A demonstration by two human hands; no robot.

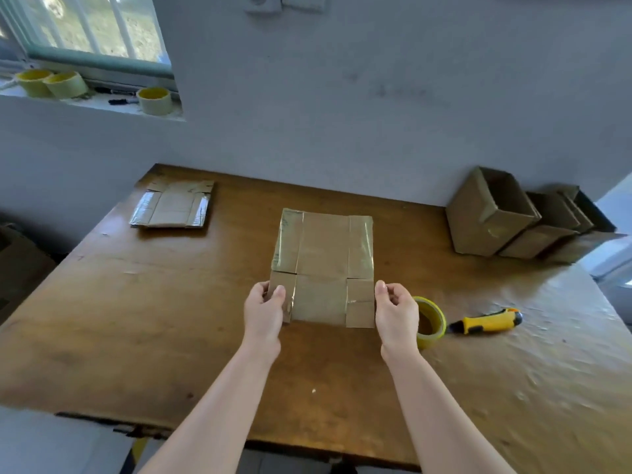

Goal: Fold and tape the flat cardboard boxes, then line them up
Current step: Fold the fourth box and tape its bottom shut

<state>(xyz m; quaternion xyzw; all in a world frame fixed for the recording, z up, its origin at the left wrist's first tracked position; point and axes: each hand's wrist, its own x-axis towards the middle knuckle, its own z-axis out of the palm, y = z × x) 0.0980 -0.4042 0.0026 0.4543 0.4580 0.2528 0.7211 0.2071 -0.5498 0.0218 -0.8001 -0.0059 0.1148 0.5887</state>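
Flat cardboard box [321,265] mid-table [136,302], near edge pinched by left hand [265,311] and right hand [396,311], each grip closed on a side. Step: opening it up. Next: spread walls, then tape roll [429,321]. Folded boxes [492,217] line far right.

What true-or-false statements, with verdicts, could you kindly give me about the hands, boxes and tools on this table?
1. The left hand and right hand grip the flat box at its near end. True.
2. The tape roll lies left of the left hand. False: it lies just right of the right hand.
3. The knife lies on the table, right of the tape roll. True.
4. The folded boxes stand far left. False: they stand far right.
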